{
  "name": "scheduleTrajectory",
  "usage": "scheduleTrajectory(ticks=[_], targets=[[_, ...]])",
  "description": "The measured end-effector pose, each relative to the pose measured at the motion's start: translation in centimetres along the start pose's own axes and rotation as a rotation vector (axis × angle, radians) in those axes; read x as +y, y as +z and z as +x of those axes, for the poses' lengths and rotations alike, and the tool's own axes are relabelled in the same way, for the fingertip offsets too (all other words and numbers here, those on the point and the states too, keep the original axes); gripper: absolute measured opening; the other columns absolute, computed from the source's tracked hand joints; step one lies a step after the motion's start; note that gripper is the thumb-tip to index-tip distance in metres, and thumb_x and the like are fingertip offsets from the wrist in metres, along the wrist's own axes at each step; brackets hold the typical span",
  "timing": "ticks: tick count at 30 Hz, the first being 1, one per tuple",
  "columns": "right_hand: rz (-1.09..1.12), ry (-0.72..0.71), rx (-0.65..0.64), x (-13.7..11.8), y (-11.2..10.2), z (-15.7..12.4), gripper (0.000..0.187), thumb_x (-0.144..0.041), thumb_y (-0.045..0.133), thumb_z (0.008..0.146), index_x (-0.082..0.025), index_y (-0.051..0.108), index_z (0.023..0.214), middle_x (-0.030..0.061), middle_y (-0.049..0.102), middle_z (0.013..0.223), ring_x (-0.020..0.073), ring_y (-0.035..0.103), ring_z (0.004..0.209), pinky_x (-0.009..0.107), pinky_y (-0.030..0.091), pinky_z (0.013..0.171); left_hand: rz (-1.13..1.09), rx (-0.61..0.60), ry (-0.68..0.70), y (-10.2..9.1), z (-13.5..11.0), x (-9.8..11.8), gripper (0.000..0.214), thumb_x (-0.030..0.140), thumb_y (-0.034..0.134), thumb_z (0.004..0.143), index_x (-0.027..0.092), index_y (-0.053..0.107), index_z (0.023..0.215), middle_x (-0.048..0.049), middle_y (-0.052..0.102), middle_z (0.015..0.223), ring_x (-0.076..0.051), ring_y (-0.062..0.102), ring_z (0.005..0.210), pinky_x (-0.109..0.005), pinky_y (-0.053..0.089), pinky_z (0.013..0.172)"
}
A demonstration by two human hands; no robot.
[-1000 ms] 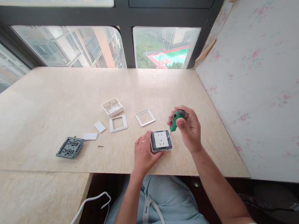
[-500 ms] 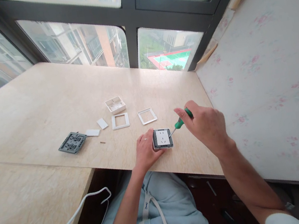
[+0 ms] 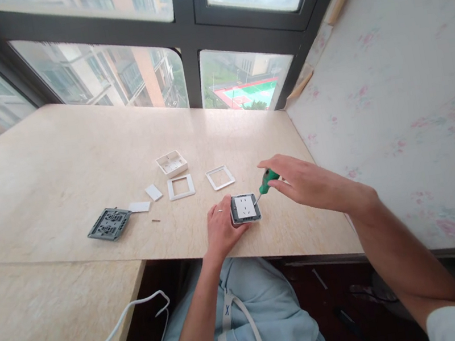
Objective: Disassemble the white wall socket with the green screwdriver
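Note:
My left hand [image 3: 220,226] grips a wall socket [image 3: 245,207] by its left side, with the thumb along the near edge. The socket has a white face with slots and a grey frame, and sits in a white back box on the tabletop. A green-handled screwdriver [image 3: 268,180] slants down to the right side of that frame, its tip at the screw position there. Around the handle are the thumb and fingers of my right hand [image 3: 298,178], the palm held off to the right. The exact contact of the tip is too small to make out.
Left of the socket lie a white frame [image 3: 220,177], another white frame [image 3: 180,187], a white back box [image 3: 171,163], two small white plates [image 3: 154,192], a small brown piece [image 3: 156,221] and a grey switch base [image 3: 109,224]. A white cable [image 3: 114,328] hangs at the front left.
My right hand has turned about the screwdriver handle, its wrist swinging out to the right and the fingers loosening from a fist-like grip. My left hand keeps its hold. The view has shifted slightly.

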State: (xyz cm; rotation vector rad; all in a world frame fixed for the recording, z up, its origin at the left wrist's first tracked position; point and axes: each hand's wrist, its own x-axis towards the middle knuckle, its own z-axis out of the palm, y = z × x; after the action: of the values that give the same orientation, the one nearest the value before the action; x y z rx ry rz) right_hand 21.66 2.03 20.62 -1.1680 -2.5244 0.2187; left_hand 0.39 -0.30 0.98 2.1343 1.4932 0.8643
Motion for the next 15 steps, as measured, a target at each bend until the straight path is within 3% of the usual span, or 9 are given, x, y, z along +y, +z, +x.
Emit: scheduleTrajectory(ticks=[3, 5, 7, 9, 12, 15], targets=[[0.069, -0.015, -0.063, -0.5, -0.4, -0.2, 0.040, -0.019, 0.050, 0.094, -0.023, 0.054, 0.133, 0.0106, 0.069, 0.121, 0.0277, 0.066, 0.111, 0.043, 0.053, 0.091, -0.004, 0.001, 0.006, 0.1, 0.0, -0.1, 0.093, 0.047, 0.082, 0.076, 0.016, 0.034, 0.150, -0.0188, 0.055, 0.146, -0.034, 0.052, 0.135, -0.050, 0.029, 0.116], [0.035, 0.078, -0.094, -0.8, 0.0, -0.1, 0.035, -0.029, 0.056, 0.096, -0.022, 0.055, 0.130, 0.0089, 0.073, 0.104, 0.0267, 0.070, 0.094, 0.038, 0.053, 0.078, -0.006, 0.000, 0.007, 0.1, 0.1, -0.1, 0.092, 0.046, 0.082, 0.076, 0.015, 0.035, 0.150, -0.0189, 0.054, 0.147, -0.034, 0.052, 0.135, -0.050, 0.029, 0.116], [-0.076, 0.188, -0.117, -0.9, 0.8, 0.0, 0.027, -0.042, 0.058, 0.097, -0.021, 0.062, 0.113, 0.0062, 0.071, 0.080, 0.0235, 0.066, 0.070, 0.033, 0.047, 0.062, -0.009, -0.001, 0.007, 0.1, 0.1, -0.1, 0.090, 0.046, 0.081, 0.077, 0.016, 0.036, 0.149, -0.0189, 0.054, 0.147, -0.034, 0.052, 0.135, -0.051, 0.029, 0.116], [-0.210, 0.247, -0.128, -1.0, 1.8, 0.0, 0.028, -0.044, 0.051, 0.100, -0.021, 0.065, 0.092, 0.0056, 0.066, 0.068, 0.0206, 0.060, 0.058, 0.031, 0.041, 0.057, -0.013, 0.001, 0.004, 0.1, 0.0, -0.1, 0.089, 0.046, 0.080, 0.078, 0.016, 0.036, 0.149, -0.0189, 0.055, 0.146, -0.034, 0.052, 0.135, -0.051, 0.029, 0.117], [-0.235, 0.272, -0.103, -0.9, 3.2, 0.0, 0.035, -0.038, 0.043, 0.103, -0.020, 0.064, 0.082, 0.0073, 0.068, 0.076, 0.0210, 0.063, 0.067, 0.033, 0.044, 0.063, -0.053, -0.016, 0.000, 0.0, -0.2, -0.4, 0.094, 0.044, 0.082, 0.074, 0.014, 0.034, 0.150, -0.0199, 0.052, 0.148, -0.035, 0.049, 0.139, -0.053, 0.025, 0.119], [-0.036, 0.286, 0.041, 0.3, 5.0, 0.6, 0.034, -0.050, 0.055, 0.097, -0.019, 0.065, 0.109, 0.0123, 0.070, 0.111, 0.0269, 0.066, 0.102, 0.040, 0.050, 0.086, -0.255, -0.044, -0.048, -0.5, 0.5, -0.6, 0.110, 0.053, 0.086, 0.068, 0.015, 0.029, 0.154, -0.0219, 0.042, 0.156, -0.038, 0.040, 0.146, -0.055, 0.025, 0.121]])
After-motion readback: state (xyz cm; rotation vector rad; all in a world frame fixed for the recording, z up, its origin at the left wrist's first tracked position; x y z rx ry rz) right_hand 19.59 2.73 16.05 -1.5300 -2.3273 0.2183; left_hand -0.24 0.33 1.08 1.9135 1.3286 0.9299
